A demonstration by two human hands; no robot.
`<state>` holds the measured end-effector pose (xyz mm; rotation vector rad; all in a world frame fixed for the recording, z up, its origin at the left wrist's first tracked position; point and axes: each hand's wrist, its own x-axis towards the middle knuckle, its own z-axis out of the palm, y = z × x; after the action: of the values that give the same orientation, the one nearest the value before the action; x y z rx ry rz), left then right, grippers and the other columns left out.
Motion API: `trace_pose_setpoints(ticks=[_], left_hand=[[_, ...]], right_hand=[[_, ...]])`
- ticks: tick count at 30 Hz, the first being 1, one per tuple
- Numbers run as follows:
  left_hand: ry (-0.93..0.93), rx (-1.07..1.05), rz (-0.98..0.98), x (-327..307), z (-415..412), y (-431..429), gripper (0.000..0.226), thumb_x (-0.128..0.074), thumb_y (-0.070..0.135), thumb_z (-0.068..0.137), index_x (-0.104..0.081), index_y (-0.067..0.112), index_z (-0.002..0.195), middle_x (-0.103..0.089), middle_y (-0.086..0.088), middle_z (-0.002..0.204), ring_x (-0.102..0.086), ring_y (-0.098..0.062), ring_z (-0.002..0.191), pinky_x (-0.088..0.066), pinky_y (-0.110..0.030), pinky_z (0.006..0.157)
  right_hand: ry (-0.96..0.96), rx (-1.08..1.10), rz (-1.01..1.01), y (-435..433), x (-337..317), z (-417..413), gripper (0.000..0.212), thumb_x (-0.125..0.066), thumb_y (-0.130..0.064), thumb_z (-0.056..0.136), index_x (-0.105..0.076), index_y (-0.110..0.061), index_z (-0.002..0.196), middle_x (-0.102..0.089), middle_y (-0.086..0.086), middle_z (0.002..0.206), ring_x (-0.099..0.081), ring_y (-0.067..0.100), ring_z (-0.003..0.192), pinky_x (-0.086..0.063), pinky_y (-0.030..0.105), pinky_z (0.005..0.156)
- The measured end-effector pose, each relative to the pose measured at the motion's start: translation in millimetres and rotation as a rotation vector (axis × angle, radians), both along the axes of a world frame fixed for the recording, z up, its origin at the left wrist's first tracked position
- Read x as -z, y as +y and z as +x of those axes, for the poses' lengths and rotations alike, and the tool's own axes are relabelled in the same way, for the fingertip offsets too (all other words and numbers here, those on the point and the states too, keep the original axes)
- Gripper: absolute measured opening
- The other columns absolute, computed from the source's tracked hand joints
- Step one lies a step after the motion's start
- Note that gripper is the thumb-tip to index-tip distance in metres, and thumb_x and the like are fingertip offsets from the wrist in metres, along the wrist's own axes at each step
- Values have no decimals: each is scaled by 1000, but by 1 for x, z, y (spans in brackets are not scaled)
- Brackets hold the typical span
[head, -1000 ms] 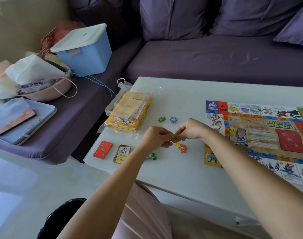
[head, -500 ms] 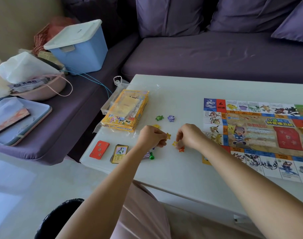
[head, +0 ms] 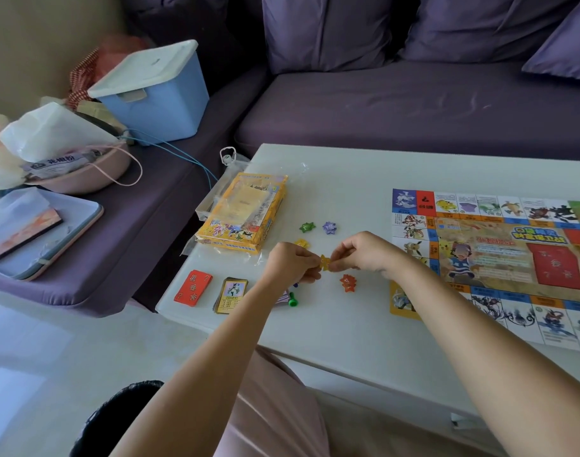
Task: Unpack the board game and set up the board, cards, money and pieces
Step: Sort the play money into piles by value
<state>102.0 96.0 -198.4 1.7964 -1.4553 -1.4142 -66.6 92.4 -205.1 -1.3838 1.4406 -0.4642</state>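
A small orange star-shaped piece (head: 324, 262) is pinched between my left hand (head: 290, 263) and my right hand (head: 361, 253), just above the white table (head: 331, 328). Loose star pieces lie around them: green (head: 307, 226), purple (head: 329, 227), yellow (head: 301, 243) and red-orange (head: 348, 282). The game board (head: 499, 258) lies unfolded on the right. The yellow game box (head: 242, 216) sits in clear wrap at the table's left. A red card stack (head: 193, 287) and a picture card stack (head: 231, 294) lie near the front edge. A green pawn (head: 292, 300) pokes out under my left wrist.
A purple sofa (head: 414, 107) wraps the table's far and left sides. On its left part stand a blue lidded bin (head: 156, 90), a pink bowl with bags (head: 84, 173) and a tray (head: 41, 232). Pale floor lies at lower left.
My hands were apart half a second ago, the left with the orange star. They have come together again, and both now pinch that star above the table.
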Motion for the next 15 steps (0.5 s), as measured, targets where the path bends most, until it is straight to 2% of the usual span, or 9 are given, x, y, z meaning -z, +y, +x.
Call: trace_pose_setpoints(ticks=[2,5,9,10,13,15], left_hand=[[75,-27,36,-3,0,-1,16,-63,5,89,-68,-8,96,-67,-4,59,-63,-7,44,-55,-19,51],[155,-45,31,-5,1,-4,17,-62,6,90,-67,-9,97,-68,-11,70,-65,-9,49,-57,-20,55],[84,0,-28,-4,6,-8,13,-70,7,84,-71,-3,91,-69,-10,71,-65,-9,52,-57,-19,57],[49,-5,-46,-2,7,-11,12,-70,7,83,-71,-3,91,-69,-8,68,-64,-9,50,-57,-20,57],[-85,-52,-134,1,16,-25,6,-68,5,84,-71,0,84,-65,-2,56,-60,-6,43,-57,-23,57],[-200,-45,-199,2,23,-34,8,-64,8,87,-69,6,81,-64,-1,59,-57,-2,41,-55,-20,57]], right_hand=[[-41,41,-22,-2,0,1,15,-80,-6,73,-69,-16,76,-67,0,75,-56,11,72,-42,21,65],[-97,113,-82,-4,2,3,16,-79,-5,73,-67,-15,74,-68,4,76,-58,12,71,-43,17,63],[-94,99,-162,-4,2,6,18,-81,-9,73,-65,-13,80,-67,2,72,-58,8,61,-45,17,58],[-42,60,-164,-4,2,4,21,-82,-10,72,-65,-12,84,-67,3,74,-58,9,59,-46,19,57],[272,-174,-97,-3,-1,-9,39,-84,-13,68,-61,-14,99,-64,1,87,-56,9,54,-44,18,51],[385,-299,-32,2,0,-16,47,-86,-16,66,-57,-18,103,-59,-1,92,-57,12,61,-46,20,54]])
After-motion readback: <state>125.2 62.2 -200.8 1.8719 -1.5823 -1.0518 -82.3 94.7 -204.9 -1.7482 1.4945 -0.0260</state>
